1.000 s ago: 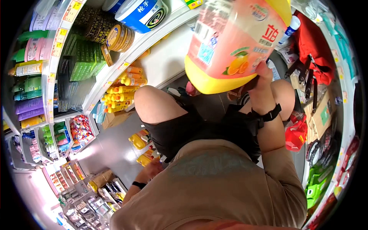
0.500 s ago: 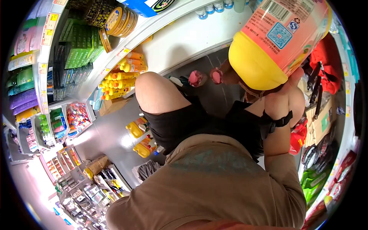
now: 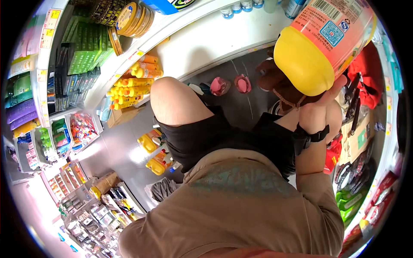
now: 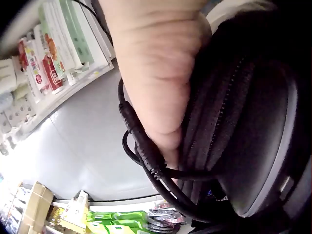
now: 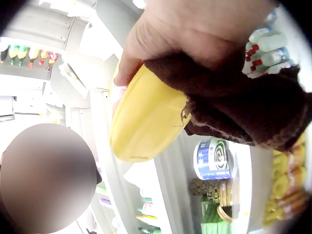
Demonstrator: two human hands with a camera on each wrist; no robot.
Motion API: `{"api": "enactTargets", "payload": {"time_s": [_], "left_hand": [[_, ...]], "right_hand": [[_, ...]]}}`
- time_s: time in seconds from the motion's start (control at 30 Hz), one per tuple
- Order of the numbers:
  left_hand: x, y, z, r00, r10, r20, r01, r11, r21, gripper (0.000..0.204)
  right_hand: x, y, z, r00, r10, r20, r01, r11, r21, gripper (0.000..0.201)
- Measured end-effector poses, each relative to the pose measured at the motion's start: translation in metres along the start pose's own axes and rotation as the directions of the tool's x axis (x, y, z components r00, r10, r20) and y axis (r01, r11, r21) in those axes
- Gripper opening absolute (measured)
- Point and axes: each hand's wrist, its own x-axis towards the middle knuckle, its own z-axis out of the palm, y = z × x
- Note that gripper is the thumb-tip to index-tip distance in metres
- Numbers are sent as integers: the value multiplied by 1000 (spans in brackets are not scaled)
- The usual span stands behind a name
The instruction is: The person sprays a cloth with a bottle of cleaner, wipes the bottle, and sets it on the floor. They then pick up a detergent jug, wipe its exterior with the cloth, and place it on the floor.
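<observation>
My right hand (image 3: 322,107) grips a large detergent bottle (image 3: 306,64) with a yellow base and a pink label, raised and tilted over the right knee. The label's barcode and QR code face up. A dark brown cloth (image 3: 284,84) hangs from the same hand, below the yellow base. The right wrist view shows this cloth (image 5: 229,97) bunched under the palm, against the base. In the left wrist view my left hand (image 4: 158,73) lies along a black zippered bag (image 4: 234,112), beside looped black cables (image 4: 141,139). Its fingertips are hidden there.
A white shelf (image 3: 206,47) runs ahead, with small blue-capped bottles (image 3: 236,8) at its back. Yellow bottles (image 3: 133,88) fill the lower shelf at left. Two yellow jugs (image 3: 152,150) and a grey plastic bag (image 3: 163,189) are on the floor. Red bags (image 3: 365,73) hang at right.
The bottle has moved right and turned, bringing its barcode and QR code up in place of the fruit picture. The brown cloth shows more. My left hand has left the head view.
</observation>
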Motion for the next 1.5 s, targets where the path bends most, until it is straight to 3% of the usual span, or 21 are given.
{"api": "enactTargets", "payload": {"time_s": [0.13,0.57,0.8,0.93,1.07,1.1,1.13,1.2,1.27,1.33,1.4,1.47,1.5], "left_hand": [[-1,0,0,1000,-2,-3,2,1000,1,35],[-5,4,0,1000,-2,-5,2,999,33,39],[-10,28,3,1000,5,6,-6,993,120,42],[-39,69,10,1000,24,-16,-18,963,268,44],[-73,170,7,986,79,-147,7,861,509,47],[-87,198,19,973,206,-102,-99,778,621,47],[-108,220,42,947,319,-46,-192,672,715,48],[-157,251,109,832,545,107,-433,515,739,51],[-212,274,173,729,605,320,-499,150,853,54],[-256,298,218,616,628,476,-367,-307,878,59],[-279,308,273,467,575,672,-524,-432,734,63],[-282,314,318,302,511,805,-720,-431,544,70],[-273,317,342,223,490,843,-830,-358,428,73]], "right_hand": [[0,2,-2,1000,-20,-24,20,1000,-5,101],[3,0,-5,989,74,132,-75,997,6,95],[5,-5,-8,967,126,222,-124,992,-25,90],[1,-3,-13,968,146,205,-139,989,-49,88],[3,0,-1,969,171,180,-188,979,80,85],[5,0,-1,961,165,221,-191,976,104,82],[6,0,2,960,165,226,-192,976,101,81],[3,-1,8,960,166,225,-191,977,95,79],[3,-5,15,946,171,274,-203,975,91,78],[1,-8,14,932,198,303,-207,978,0,79],[-1,-11,25,930,232,284,-248,968,22,75],[-5,-12,37,926,260,274,-295,951,93,74],[-5,-9,36,918,281,278,-318,943,96,71]]}}
